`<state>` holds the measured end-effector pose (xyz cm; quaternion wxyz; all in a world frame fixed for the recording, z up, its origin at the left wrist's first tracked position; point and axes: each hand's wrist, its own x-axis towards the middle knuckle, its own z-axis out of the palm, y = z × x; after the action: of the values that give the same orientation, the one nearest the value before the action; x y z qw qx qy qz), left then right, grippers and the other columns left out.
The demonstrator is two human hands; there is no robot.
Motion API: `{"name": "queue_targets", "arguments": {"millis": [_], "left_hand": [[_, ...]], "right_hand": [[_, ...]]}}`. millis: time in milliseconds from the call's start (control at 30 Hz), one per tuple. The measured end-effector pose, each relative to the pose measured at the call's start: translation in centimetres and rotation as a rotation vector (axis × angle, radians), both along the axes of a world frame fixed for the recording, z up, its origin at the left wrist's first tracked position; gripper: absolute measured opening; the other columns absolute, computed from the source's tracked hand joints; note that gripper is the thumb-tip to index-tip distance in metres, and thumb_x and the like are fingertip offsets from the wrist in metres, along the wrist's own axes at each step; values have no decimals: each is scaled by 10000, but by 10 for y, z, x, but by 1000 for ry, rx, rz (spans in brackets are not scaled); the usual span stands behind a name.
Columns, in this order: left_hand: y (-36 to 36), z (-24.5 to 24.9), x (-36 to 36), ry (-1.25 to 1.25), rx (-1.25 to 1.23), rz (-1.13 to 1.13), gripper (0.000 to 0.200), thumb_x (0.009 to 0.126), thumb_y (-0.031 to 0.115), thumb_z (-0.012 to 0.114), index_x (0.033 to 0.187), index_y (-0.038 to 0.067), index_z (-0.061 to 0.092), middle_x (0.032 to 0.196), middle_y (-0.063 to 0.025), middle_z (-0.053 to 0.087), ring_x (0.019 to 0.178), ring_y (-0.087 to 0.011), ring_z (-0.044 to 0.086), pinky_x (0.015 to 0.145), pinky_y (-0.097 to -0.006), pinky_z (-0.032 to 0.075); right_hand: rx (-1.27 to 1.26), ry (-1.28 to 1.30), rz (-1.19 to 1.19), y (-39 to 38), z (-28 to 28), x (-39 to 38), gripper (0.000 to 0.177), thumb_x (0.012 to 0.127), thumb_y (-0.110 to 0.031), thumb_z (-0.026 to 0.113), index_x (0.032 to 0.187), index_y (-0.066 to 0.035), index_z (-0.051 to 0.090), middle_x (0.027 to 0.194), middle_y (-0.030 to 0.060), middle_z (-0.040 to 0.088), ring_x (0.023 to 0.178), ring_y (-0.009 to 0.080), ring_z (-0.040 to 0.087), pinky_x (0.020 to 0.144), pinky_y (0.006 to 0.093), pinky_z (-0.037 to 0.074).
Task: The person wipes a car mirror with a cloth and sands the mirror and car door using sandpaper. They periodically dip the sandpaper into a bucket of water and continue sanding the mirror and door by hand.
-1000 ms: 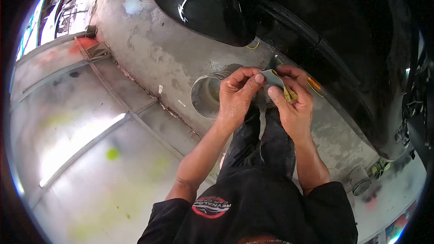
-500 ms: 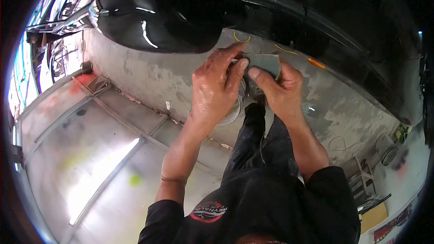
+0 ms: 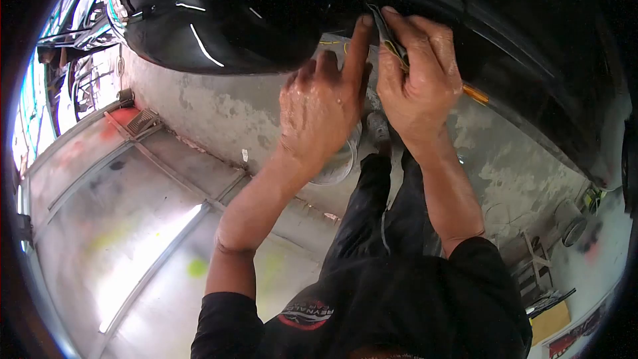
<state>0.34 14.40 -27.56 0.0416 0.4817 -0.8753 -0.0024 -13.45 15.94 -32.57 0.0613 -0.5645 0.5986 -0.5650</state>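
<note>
My right hand (image 3: 419, 73) grips a folded piece of sandpaper (image 3: 392, 40), grey-green with a paler edge, between thumb and fingers. It is held up against the black car body panel (image 3: 425, 0). Just to its left is my left hand (image 3: 322, 96), holding nothing visible. Its index finger stretches up to the panel beside the sandpaper, while the other fingers bend loosely. Wet skin glistens on both hands. A glossy black rounded car part (image 3: 212, 20) lies above and left of my left hand.
Below the hands a round bucket (image 3: 339, 163) stands on the worn concrete floor (image 3: 219, 113), partly hidden by my left arm. An orange strip (image 3: 476, 94) marks the panel's lower edge. A paint-spotted metal sheet (image 3: 153, 226) spreads at left. Another container (image 3: 568, 223) stands at right.
Both hands have risen to the black panel. The sandpaper, held between both hands before, is now folded in the right hand alone. My left index finger has stretched out.
</note>
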Motion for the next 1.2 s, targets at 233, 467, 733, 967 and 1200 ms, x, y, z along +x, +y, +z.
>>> {"name": "queue_targets", "arguments": {"millis": [233,467,733,967,1200], "left_hand": [[37,-24,47,93,331,166,644,892,246,709,1493,169,488,799,-126,643,711,-337,682,622,-453,553],[93,-64,106,188,517,315,547,903,171,706,1429,128,564,948,-191,724,777,-375,714,694,-449,573],[114,-76,106,269,650,346,478,896,135,705,1365,104,618,1034,-219,723,883,-399,717,760,-457,578],[110,-72,103,297,692,309,460,903,115,695,1355,72,618,1022,-216,721,866,-403,712,763,-454,569],[94,-69,87,507,685,348,408,883,84,718,1282,46,645,951,-190,718,875,-393,699,734,-457,557]], "right_hand": [[79,236,-64,-14,5,15,429,760,3,754,1183,-65,735,1075,80,640,952,289,595,821,371,505],[77,192,48,-17,-1,11,572,643,56,745,1203,-47,691,1119,86,608,975,288,581,856,398,479],[109,157,35,-23,12,14,512,681,119,562,1126,-61,740,1056,82,634,969,317,626,868,393,509],[60,272,73,-34,21,11,500,627,74,738,1113,-42,728,1075,88,615,923,300,599,802,399,513],[45,244,107,-34,22,9,528,643,109,595,1124,-48,744,1041,93,625,944,285,625,810,377,517]]}}
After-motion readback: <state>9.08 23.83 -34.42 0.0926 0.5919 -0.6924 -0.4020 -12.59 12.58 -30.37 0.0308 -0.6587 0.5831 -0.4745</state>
